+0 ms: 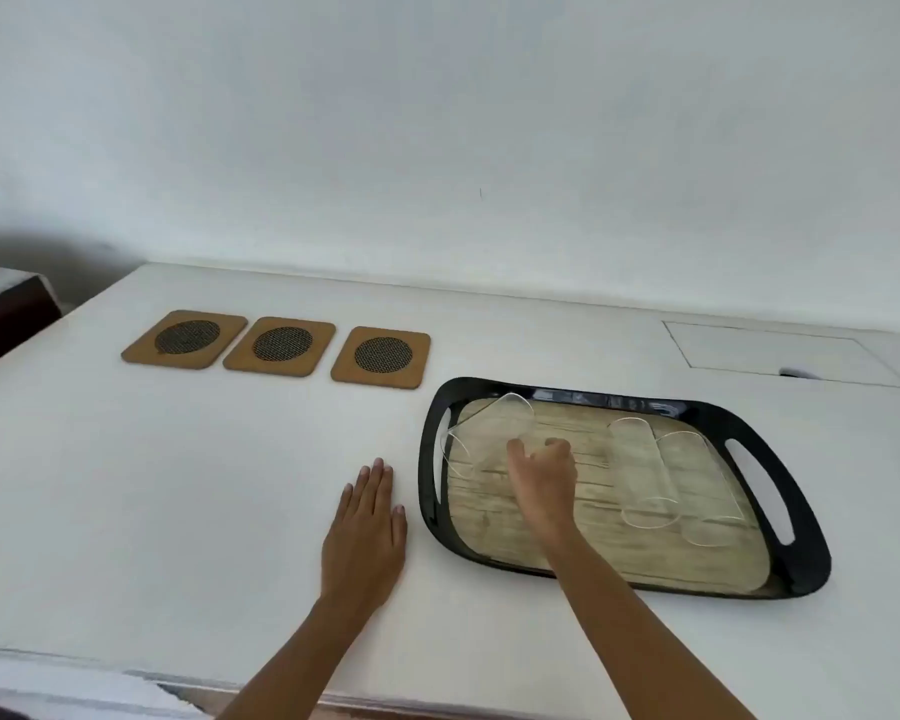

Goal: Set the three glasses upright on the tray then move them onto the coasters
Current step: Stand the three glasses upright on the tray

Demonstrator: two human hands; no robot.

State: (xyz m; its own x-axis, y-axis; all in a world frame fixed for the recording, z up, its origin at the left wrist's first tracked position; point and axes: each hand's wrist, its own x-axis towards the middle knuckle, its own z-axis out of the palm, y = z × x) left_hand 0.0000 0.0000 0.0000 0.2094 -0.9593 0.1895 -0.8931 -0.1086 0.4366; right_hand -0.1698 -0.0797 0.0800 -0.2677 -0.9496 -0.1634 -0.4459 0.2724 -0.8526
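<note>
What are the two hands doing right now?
Left hand: open, flat on the table, holding nothing.
Right hand: closed on the tilted glass.

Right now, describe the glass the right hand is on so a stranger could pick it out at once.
Find the black-rimmed tray with the wood-pattern floor, right of the three cork coasters. Look at its far-left corner, nearest the coasters. The clear glass there lies at a slant under the right hand, while the other two glasses lie side by side at the tray's right end, untouched.
</note>
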